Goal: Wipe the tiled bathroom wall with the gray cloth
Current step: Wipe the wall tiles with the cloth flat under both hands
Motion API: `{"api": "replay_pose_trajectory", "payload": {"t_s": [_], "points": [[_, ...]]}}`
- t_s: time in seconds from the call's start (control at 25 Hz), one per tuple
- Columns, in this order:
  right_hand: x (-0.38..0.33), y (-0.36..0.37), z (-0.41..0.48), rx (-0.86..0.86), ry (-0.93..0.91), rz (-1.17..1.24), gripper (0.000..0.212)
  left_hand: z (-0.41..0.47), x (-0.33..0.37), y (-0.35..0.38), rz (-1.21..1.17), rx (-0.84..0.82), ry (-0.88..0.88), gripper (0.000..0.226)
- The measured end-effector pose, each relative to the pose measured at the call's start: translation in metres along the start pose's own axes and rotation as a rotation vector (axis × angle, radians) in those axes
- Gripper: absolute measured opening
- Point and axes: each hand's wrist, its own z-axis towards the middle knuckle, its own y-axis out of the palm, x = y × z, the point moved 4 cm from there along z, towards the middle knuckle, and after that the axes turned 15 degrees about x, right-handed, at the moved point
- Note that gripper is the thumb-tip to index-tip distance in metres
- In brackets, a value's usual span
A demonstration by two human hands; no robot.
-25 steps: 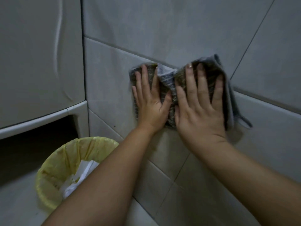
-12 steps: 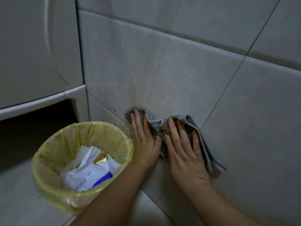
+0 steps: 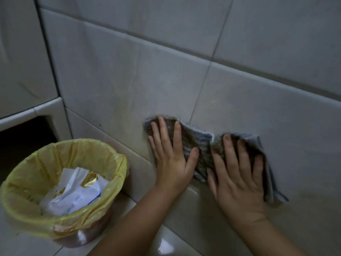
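A gray cloth (image 3: 202, 145) lies spread against the tiled wall (image 3: 129, 80), low down near the floor. My left hand (image 3: 171, 156) presses flat on the cloth's left part, fingers straight and spread. My right hand (image 3: 238, 172) presses flat on its right part in the same way. The cloth's right end (image 3: 273, 189) hangs loose past my right hand. Faint yellowish streaks mark the tile above and left of the cloth.
A small bin (image 3: 62, 191) lined with a yellow bag and holding white wrappers stands on the floor at the left, close to my left forearm. A pale cabinet (image 3: 24, 61) with a dark gap beneath it fills the left side. Glossy floor tiles (image 3: 166, 244) lie below.
Both hands slid the cloth down the wall from mid-height to near the floor, then slightly right. The cloth is more spread out between the hands.
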Motion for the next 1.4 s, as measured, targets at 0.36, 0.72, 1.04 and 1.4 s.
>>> {"api": "replay_pose_trajectory", "payload": {"t_s": [0.36, 0.72, 1.04, 1.4], "points": [[0.04, -0.02, 0.022, 0.056, 0.143, -0.105, 0.044, 0.051, 0.08, 0.004, 0.001, 0.095, 0.111, 0.066], [0.041, -0.037, -0.125, -0.128, 0.04, 0.027, 0.036, -0.101, 0.048, 0.014, 0.053, -0.15, 0.326, 0.065], [0.072, -0.067, -0.117, -0.146, 0.089, 0.11, 0.05, -0.109, 0.094, 0.01, 0.099, -0.184, 0.055, 0.071], [0.182, -0.129, -0.072, -0.037, 0.247, 0.012, 0.043, -0.078, 0.23, 0.012, 0.033, -0.168, -0.07, 0.071]]}}
